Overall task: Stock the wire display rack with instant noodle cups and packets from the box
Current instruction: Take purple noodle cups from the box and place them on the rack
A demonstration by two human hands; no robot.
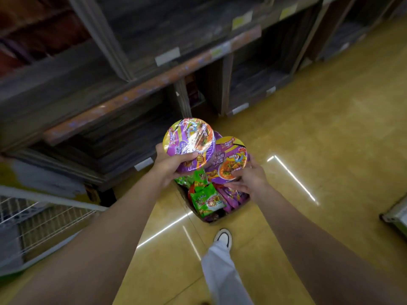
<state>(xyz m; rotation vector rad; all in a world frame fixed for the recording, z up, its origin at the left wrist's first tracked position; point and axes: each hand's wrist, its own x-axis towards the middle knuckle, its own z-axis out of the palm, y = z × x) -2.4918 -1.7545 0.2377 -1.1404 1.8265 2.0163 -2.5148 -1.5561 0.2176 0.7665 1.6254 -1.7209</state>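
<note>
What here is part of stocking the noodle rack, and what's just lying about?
Job: purple noodle cup in left hand; second cup in right hand; box of packets; wire rack.
Lying about: wooden shelving; white object at right edge.

We see two purple, film-wrapped noodle cups (189, 139) (229, 160) tilted lid-up just above the box (220, 217), which holds green packets (206, 200) and purple packets (231, 198); the wire rack (44, 219) lies left of the box.

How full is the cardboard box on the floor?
Partly full: the cardboard box holds green packets and purple packets heaped near its rim; depth below cannot be told.
</note>
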